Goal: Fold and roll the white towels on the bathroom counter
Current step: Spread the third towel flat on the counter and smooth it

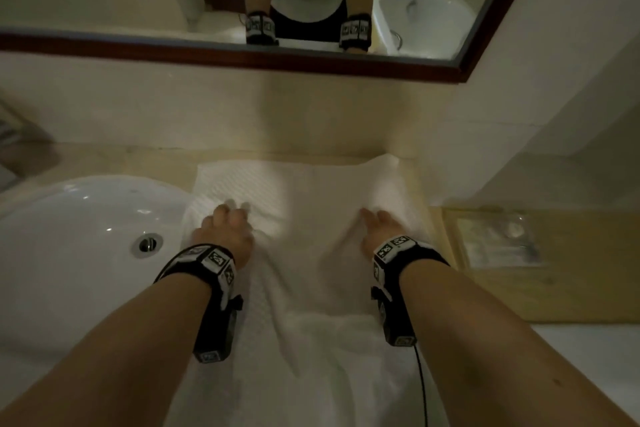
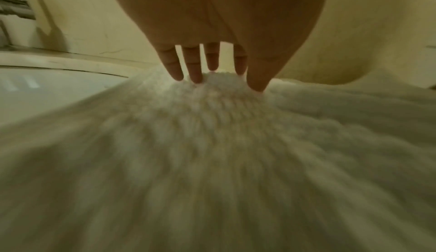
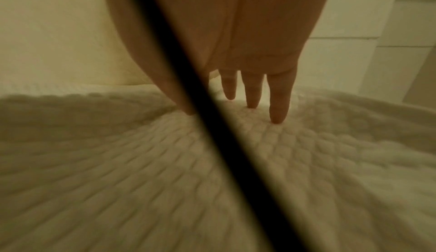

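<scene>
Both forearms reach out, left hand (image 1: 227,230) and right hand (image 1: 379,232) pressing straight, slightly spread fingers (image 2: 195,69) on white waffle-textured towel (image 1: 311,288), likely flattening it for folding

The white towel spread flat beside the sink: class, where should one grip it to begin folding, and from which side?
Pinch the white towel at its two far corners by the wall, reaching over it from the near counter edge; it lies flat lengthwise.

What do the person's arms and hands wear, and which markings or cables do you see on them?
Both forearms are bare, with no sleeves. The left hand and right hand wear no gloves. Each wrist carries a black strap with white square tags printed with black patterns: left wristband, right wristband. A black box hangs under each strap. A thin black cable runs from the right unit.
</scene>
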Tool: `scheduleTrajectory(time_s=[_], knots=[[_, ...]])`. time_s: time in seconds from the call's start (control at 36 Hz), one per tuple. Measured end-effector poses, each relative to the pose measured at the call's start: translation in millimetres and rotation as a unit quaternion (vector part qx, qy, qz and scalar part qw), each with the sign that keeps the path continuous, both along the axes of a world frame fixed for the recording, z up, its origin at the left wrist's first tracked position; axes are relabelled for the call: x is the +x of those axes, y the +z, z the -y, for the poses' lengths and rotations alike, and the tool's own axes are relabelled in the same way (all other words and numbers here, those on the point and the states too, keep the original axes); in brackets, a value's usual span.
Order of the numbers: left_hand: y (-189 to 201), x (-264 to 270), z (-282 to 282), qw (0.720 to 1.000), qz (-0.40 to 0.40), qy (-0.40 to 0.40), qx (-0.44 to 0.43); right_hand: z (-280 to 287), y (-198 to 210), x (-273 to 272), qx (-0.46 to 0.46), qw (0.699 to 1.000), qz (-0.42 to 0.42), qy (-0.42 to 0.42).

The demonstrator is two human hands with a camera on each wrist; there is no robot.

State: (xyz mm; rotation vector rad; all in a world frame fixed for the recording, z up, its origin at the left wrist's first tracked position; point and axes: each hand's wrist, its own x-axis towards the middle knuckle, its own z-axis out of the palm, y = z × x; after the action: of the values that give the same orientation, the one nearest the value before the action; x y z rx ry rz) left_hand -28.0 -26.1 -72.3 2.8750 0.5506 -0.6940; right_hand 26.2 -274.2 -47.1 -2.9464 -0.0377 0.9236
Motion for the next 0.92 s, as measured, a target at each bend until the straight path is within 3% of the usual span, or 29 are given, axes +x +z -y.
scheduleTrajectory(time_s=[0.08,0.14,0.33,0.39,0.53,0.61,0.69,0.81,0.92], knots=[[-13,34,-18,0.999,-0.036,-0.030,-0.023,2,5,22,-0.048,0.999,-0.008,-0.004],[-17,50,-18,0.996,-0.078,-0.036,0.010,8,1,32,-0.079,0.997,-0.009,0.002],[-14,90,0,0.993,-0.095,-0.038,0.057,33,-6,49,-0.146,0.989,-0.040,0.001],[-15,97,0,0.994,-0.093,-0.036,0.048,41,-8,55,-0.148,0.987,-0.051,-0.023],[-13,98,-3,0.995,-0.077,-0.050,0.028,49,1,60,-0.182,0.981,-0.065,0.025],[-13,93,-14,0.997,-0.045,-0.056,0.012,39,4,70,-0.145,0.989,-0.027,-0.025],[-13,86,-22,0.999,0.025,0.010,0.028,10,2,89,-0.074,0.995,0.056,-0.028],[-6,84,-34,0.991,0.068,0.112,0.036,-27,-10,97,-0.038,0.998,-0.029,0.035],[-5,95,-53,0.978,0.106,0.181,0.004,-31,-32,95,-0.056,0.997,-0.036,0.033]])
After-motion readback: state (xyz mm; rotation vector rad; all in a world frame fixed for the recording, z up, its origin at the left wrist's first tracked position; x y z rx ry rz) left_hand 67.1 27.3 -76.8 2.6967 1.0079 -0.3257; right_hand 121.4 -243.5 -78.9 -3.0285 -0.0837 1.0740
